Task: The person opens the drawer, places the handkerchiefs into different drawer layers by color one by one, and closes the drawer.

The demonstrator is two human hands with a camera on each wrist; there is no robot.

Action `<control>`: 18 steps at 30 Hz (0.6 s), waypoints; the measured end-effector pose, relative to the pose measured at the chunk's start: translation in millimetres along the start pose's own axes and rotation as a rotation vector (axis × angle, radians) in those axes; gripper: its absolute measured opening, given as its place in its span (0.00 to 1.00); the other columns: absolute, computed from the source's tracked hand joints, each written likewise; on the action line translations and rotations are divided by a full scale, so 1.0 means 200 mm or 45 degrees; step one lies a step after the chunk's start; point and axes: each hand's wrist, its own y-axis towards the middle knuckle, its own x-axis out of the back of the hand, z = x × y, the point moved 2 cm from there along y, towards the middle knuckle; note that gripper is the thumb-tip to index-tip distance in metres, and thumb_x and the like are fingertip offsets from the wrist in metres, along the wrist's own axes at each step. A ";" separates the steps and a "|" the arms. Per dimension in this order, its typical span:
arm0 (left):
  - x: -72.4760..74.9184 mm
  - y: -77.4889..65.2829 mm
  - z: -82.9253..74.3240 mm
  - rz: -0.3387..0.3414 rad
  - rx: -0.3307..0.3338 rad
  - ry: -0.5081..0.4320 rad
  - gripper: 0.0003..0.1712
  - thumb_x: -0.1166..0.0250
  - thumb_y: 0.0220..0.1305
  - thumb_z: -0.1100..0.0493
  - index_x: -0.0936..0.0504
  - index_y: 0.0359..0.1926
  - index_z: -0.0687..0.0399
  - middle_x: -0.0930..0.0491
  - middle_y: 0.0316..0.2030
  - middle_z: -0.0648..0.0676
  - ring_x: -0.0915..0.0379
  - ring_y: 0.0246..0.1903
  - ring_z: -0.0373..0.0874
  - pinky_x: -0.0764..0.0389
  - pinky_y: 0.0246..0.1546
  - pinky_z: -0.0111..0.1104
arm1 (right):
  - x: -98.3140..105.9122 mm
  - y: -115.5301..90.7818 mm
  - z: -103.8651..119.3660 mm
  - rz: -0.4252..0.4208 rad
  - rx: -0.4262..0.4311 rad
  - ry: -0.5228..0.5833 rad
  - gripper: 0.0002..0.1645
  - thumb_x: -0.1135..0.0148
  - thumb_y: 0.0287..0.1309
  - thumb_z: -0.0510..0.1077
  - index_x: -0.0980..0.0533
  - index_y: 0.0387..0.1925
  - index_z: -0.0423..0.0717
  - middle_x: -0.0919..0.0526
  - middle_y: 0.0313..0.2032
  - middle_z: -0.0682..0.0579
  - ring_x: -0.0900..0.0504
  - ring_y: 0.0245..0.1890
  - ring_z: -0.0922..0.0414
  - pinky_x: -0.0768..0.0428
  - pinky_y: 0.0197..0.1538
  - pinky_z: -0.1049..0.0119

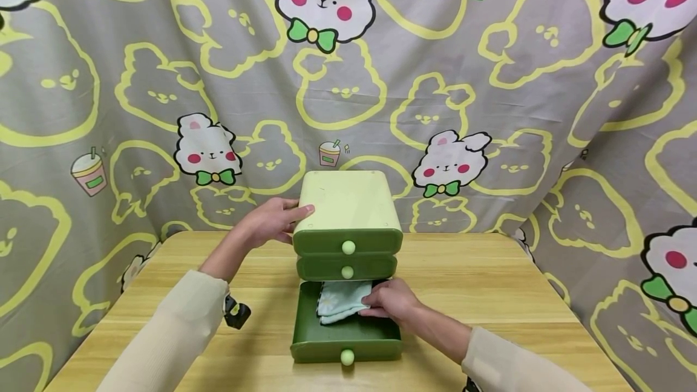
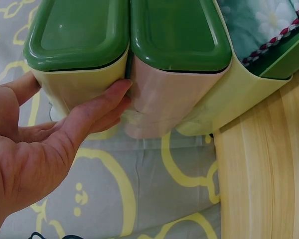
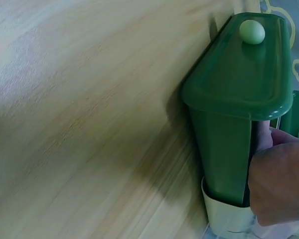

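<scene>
A small tabletop drawer unit (image 1: 348,198) has a pale yellow top and green fronts with round knobs. Its bottom drawer (image 1: 345,352) is pulled out, while the two above are in. My left hand (image 1: 274,221) rests against the unit's upper left side, thumb on the top edge; its fingers lie fairly straight along the side in the left wrist view. Inside the bottom drawer is a folded mint-green towel (image 1: 339,304) with a daisy print and braided edging. My right hand (image 1: 394,303) pinches the towel's right side between thumb and fingers. The right wrist view hides the towel.
The unit stands on a light wood-grain table (image 1: 463,283). Behind and around the table hangs a grey cartoon-print cloth (image 1: 348,120). A black device (image 1: 236,312) shows by the left wrist.
</scene>
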 end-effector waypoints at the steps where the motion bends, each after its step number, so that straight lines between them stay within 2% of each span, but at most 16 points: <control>1: 0.00 0.00 0.00 0.000 -0.001 -0.001 0.42 0.45 0.76 0.40 0.42 0.78 0.61 0.18 0.56 0.63 0.17 0.51 0.49 0.13 0.46 0.41 | 0.00 0.00 0.00 -0.008 -0.003 -0.001 0.03 0.38 0.55 0.24 0.24 0.33 0.26 0.25 0.26 0.47 0.14 0.28 0.58 0.12 0.44 0.62; 6: 0.00 0.00 0.00 -0.003 -0.004 0.000 0.42 0.44 0.76 0.40 0.41 0.77 0.61 0.17 0.54 0.63 0.16 0.49 0.48 0.13 0.45 0.41 | 0.02 0.00 0.00 -0.017 -0.018 -0.004 0.03 0.40 0.54 0.23 0.24 0.30 0.28 0.28 0.26 0.49 0.15 0.28 0.58 0.12 0.43 0.61; 11: 0.00 -0.01 -0.01 -0.002 -0.004 -0.003 0.41 0.45 0.76 0.40 0.41 0.77 0.61 0.17 0.54 0.62 0.16 0.48 0.48 0.13 0.45 0.41 | 0.03 -0.01 0.01 0.021 -0.023 -0.022 0.04 0.42 0.52 0.22 0.25 0.28 0.30 0.29 0.25 0.49 0.16 0.28 0.57 0.12 0.45 0.61; 18: 0.00 -0.01 0.00 0.000 -0.002 -0.007 0.42 0.45 0.76 0.40 0.41 0.77 0.62 0.17 0.55 0.62 0.17 0.50 0.49 0.13 0.45 0.41 | 0.03 0.00 0.00 0.069 -0.033 -0.070 0.17 0.44 0.51 0.22 0.35 0.20 0.42 0.33 0.19 0.53 0.16 0.26 0.58 0.12 0.43 0.63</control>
